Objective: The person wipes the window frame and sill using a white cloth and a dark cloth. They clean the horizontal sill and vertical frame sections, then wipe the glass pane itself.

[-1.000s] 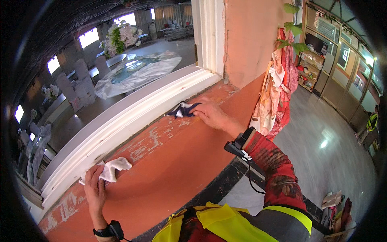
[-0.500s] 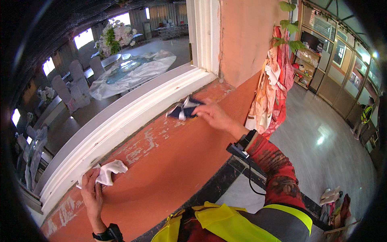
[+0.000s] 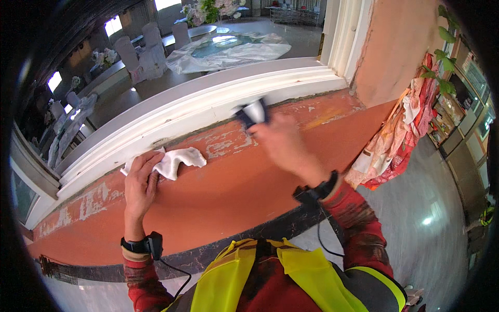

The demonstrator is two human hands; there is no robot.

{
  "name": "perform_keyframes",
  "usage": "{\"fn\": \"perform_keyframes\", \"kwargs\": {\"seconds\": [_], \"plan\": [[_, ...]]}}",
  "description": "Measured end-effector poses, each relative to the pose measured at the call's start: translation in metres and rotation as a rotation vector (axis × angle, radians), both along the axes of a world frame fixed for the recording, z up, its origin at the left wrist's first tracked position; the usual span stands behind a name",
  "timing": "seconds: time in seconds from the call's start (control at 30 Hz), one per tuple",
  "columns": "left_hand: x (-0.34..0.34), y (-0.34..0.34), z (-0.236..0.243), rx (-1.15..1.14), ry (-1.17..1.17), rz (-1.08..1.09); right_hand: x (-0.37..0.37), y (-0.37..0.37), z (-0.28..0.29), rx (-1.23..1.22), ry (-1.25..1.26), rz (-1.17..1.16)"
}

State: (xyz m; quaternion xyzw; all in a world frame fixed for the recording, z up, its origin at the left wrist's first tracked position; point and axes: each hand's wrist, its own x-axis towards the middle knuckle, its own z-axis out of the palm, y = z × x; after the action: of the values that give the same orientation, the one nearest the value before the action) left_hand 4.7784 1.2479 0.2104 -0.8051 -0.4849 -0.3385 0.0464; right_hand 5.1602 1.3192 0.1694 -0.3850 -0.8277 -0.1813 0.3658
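Note:
A crumpled white cloth lies on the orange-painted sill, against the foot of the white window frame. My left hand presses on its left end with bent fingers. Farther right, my right hand grips a dark navy and white cloth by its near side. Motion smears this hand and its cloth, which overlap the lower window frame and the back strip of the sill. Whether that cloth touches the surface I cannot tell. Pale flaked patches show between the two cloths.
Red and cream patterned fabric hangs over the sill's right end, below a leafy plant. Past the window, a plastic-covered table stands near covered chairs. Cords run from the bands on both my wrists. Black edging borders the sill's near side.
The view has swung left, shifting the scene rightward. My right hand has carried the navy and white cloth leftward along the sill, away from the corner. My left hand stays at the white cloth.

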Motion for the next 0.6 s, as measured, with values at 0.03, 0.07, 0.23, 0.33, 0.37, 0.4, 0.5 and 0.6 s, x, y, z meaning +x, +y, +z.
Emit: {"fn": "perform_keyframes", "kwargs": {"seconds": [0.03, 0.07, 0.23, 0.33, 0.37, 0.4, 0.5, 0.6], "plan": [[0.000, 0.000, 0.000, -0.009, -0.005, -0.004, -0.029, -0.009, 0.002, -0.058, 0.014, 0.076], [-0.001, -0.001, 0.000, -0.015, -0.010, -0.008, -0.049, -0.014, 0.006, -0.079, -0.008, 0.187], [-0.020, -0.012, -0.006, 0.044, 0.026, 0.091, -0.035, -0.018, 0.012, -0.203, 0.101, 0.123], [-0.045, -0.030, -0.015, 0.154, 0.080, 0.307, 0.028, -0.007, 0.013, -0.028, 0.201, -0.133], [-0.053, -0.034, -0.018, 0.171, 0.053, 0.340, 0.044, 0.000, 0.014, -0.070, 0.211, -0.314], [-0.059, -0.037, -0.021, 0.195, 0.028, 0.364, 0.057, 0.003, 0.015, 0.011, 0.231, -0.302], [-0.067, -0.039, -0.027, 0.173, 0.070, 0.412, 0.057, 0.006, 0.015, -0.122, 0.222, -0.313], [-0.054, -0.033, -0.023, 0.119, 0.049, 0.336, 0.011, 0.000, 0.018, -0.237, 0.102, -0.160]]}}
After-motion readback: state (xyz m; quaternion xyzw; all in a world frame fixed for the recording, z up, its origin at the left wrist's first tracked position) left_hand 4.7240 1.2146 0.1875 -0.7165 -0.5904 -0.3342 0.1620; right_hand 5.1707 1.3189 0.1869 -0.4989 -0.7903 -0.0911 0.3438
